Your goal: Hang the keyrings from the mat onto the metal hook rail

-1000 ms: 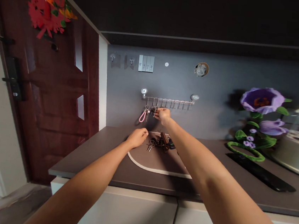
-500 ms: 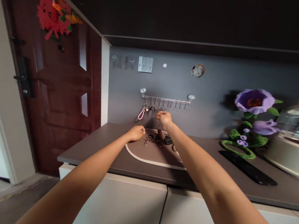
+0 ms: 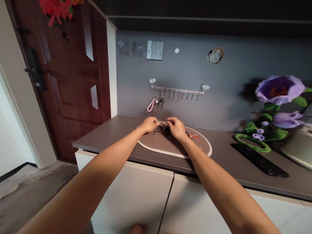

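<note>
On the oval mat with a pale rim [image 3: 160, 151] lies a pile of keys [image 3: 157, 132], partly hidden behind my hands. My left hand [image 3: 149, 124] is at the pile's left side, fingers curled together; what they pinch, if anything, is too small to make out. Close to it, over the dark middle of the pile, my right hand [image 3: 175, 127] has its fingers bent and pressed together, their contents hidden. A red key tag [image 3: 193, 136] lies to the right of that hand. Above, keys with a pink strap [image 3: 151, 105] hang from the left hooks of a clear hook rail [image 3: 178, 90].
A black phone [image 3: 260, 160] lies on the counter at the right, beside purple fabric flowers [image 3: 280, 91] and a domed appliance [image 3: 306, 144]. A dark shelf [image 3: 212, 7] overhangs the counter. The red-brown door [image 3: 71, 97] is at the left.
My right hand has moved down from near the hook rail to the key pile. My left hand stays at the pile's left, closer to the right one. The view has tilted downward.
</note>
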Tool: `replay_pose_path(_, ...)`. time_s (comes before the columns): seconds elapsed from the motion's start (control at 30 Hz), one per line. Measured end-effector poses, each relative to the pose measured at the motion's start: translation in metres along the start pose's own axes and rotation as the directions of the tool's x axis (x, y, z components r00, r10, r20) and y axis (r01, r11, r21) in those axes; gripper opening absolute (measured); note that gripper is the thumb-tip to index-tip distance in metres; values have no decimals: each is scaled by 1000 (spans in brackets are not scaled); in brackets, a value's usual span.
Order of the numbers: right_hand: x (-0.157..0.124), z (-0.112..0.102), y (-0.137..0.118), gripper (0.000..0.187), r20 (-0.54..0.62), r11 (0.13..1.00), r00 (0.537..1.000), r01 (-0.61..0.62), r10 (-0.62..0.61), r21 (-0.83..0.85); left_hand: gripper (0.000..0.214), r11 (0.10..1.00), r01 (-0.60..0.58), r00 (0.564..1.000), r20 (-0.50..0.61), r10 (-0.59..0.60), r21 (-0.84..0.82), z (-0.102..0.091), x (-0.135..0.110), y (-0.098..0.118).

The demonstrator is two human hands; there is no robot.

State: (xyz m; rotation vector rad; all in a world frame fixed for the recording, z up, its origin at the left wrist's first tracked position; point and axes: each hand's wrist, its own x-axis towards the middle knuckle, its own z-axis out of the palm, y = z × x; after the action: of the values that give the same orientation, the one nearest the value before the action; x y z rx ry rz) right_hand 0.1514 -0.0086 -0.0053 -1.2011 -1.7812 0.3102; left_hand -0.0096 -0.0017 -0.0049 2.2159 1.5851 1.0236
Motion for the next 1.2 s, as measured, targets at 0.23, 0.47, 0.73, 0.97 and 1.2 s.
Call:
replay_pose_path(0.23,-6,-2,4,19,175,966,978,147,-111,-211,23,999,-34,999,-16,35,27,12,0,-16)
replay_pose_path(0.47,-1,2,7,17,185,956,975,163,-119,-243,24,996,-2,996,94,11,-90,11,4,-26)
replay_pose_path(0.73,1,2,7,16,186,957,978,142,-96,-255,21,923,145,973,223,-66,-357,6,1,-26)
replay_pose_path(0.97,2,3,8,13,185,976,980,107,-72,-190,21,829,174,966,254,-40,-532,5,4,-29)
replay_pose_path(1.2,0,2,3,14,207,977,976,106,-67,-187,21,734,165,964,265,21,-659,7,6,-29)
